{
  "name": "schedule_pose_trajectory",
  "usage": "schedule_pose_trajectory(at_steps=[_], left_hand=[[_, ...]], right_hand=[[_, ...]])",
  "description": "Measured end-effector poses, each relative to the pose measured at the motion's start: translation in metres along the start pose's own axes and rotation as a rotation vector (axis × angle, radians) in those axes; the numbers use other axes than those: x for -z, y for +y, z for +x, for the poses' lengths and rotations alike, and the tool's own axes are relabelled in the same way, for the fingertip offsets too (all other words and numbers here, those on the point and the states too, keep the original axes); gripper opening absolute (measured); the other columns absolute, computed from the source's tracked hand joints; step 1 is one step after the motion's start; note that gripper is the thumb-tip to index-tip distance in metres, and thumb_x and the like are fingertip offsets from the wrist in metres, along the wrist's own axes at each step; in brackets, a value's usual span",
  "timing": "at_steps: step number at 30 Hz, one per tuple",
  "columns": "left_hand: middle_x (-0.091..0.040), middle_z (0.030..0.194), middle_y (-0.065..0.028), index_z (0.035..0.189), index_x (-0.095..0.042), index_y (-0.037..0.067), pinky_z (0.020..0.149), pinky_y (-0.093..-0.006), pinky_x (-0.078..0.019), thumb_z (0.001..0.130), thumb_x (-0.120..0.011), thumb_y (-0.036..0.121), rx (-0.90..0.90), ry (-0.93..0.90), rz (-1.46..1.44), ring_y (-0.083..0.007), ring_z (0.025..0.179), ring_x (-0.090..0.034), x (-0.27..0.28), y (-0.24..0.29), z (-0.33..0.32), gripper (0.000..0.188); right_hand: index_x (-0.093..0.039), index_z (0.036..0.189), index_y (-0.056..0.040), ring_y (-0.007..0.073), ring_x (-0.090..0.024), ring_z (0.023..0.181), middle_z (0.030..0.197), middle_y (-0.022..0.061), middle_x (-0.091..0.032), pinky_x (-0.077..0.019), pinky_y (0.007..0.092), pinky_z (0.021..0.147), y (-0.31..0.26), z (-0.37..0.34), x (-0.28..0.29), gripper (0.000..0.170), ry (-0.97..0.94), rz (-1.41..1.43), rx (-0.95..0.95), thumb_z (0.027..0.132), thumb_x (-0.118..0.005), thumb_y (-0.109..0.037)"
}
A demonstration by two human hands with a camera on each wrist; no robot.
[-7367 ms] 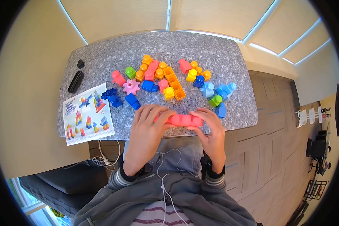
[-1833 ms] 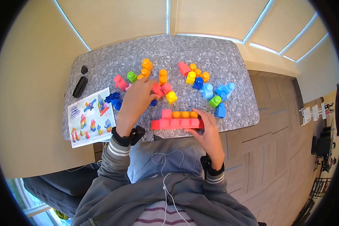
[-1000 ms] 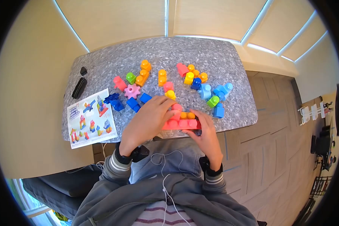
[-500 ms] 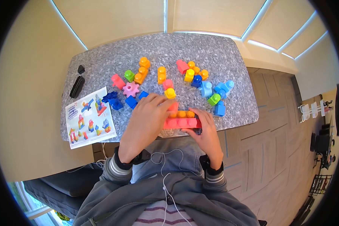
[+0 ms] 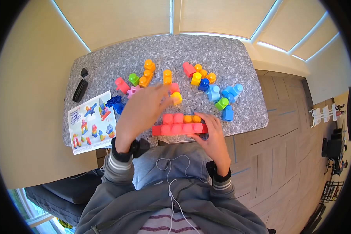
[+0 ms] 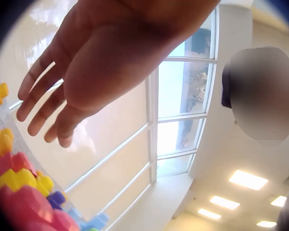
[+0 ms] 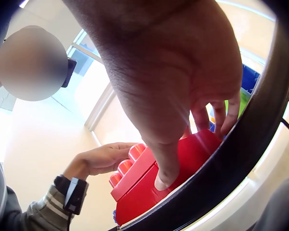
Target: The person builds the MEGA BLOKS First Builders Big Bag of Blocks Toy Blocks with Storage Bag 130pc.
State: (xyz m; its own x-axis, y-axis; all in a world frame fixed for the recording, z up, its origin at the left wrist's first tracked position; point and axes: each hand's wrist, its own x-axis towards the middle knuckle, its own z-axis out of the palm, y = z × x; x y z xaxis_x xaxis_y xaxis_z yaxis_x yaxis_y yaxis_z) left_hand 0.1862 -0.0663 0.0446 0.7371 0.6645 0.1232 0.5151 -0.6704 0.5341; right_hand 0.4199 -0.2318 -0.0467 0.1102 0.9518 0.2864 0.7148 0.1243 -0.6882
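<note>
Lifted left hand [image 5: 141,111] off the red-and-orange block row [image 5: 183,129] since half a second ago. Gripping its right end at the near edge of the table [image 5: 238,62] with right hand [image 5: 215,142]; holding left fingers [image 6: 47,116] apart near the yellow block [image 5: 178,99], with an orange block [image 5: 167,76] beyond.

High by the tabletop's near edge [image 5: 241,128], my head camera is looking down; close in, wrist cameras are facing up past my left hand [image 5: 142,111] and right hand [image 5: 214,136], head and right views sharing the red beam [image 5: 179,129].
</note>
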Motion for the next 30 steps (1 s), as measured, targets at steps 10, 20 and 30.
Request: schedule_pose_trajectory(at_steps=[10, 20, 30], left_hand=[[-0.073, 0.132, -0.0159, 0.134, -0.076, 0.007, 0.105, -0.0513, -0.0584, 0.103, -0.072, 0.009, -0.138, 0.129, 0.133, -0.0412, 0.127, -0.07, -0.029, -0.043, 0.047, 0.031], [-0.069, 0.114, -0.0141, 0.118, -0.078, 0.003, 0.101, -0.0489, -0.0578, 0.097, -0.078, 0.015, -0.1, 0.104, 0.084, -0.0362, 0.113, -0.071, -0.037, 0.041, -0.008, 0.024], [-0.071, 0.117, -0.0138, 0.111, -0.08, 0.003, 0.096, -0.0475, -0.0583, 0.098, -0.076, 0.017, -0.021, 0.116, 0.303, -0.0342, 0.111, -0.076, -0.073, 0.049, -0.008, 0.019]], right_hand=[[-0.066, 0.155, -0.0069, 0.0442, -0.062, 0.139, 0.15, 0.0172, -0.071, -0.0494, 0.0546, 0.122, 0.0, 0.0, -0.003, 0.078, 0.012, -0.022, 0.012, 0.087, -0.1, -0.023], [-0.069, 0.153, -0.0082, 0.0428, -0.063, 0.138, 0.144, 0.015, -0.074, -0.0499, 0.0536, 0.119, -0.003, 0.006, -0.005, 0.076, -0.005, -0.025, 0.002, 0.084, -0.1, -0.022], [-0.071, 0.15, -0.0055, 0.0442, -0.066, 0.133, 0.139, 0.0184, -0.076, -0.0537, 0.0531, 0.114, -0.009, 0.005, -0.007, 0.077, -0.017, -0.088, 0.011, 0.078, -0.099, -0.01]])
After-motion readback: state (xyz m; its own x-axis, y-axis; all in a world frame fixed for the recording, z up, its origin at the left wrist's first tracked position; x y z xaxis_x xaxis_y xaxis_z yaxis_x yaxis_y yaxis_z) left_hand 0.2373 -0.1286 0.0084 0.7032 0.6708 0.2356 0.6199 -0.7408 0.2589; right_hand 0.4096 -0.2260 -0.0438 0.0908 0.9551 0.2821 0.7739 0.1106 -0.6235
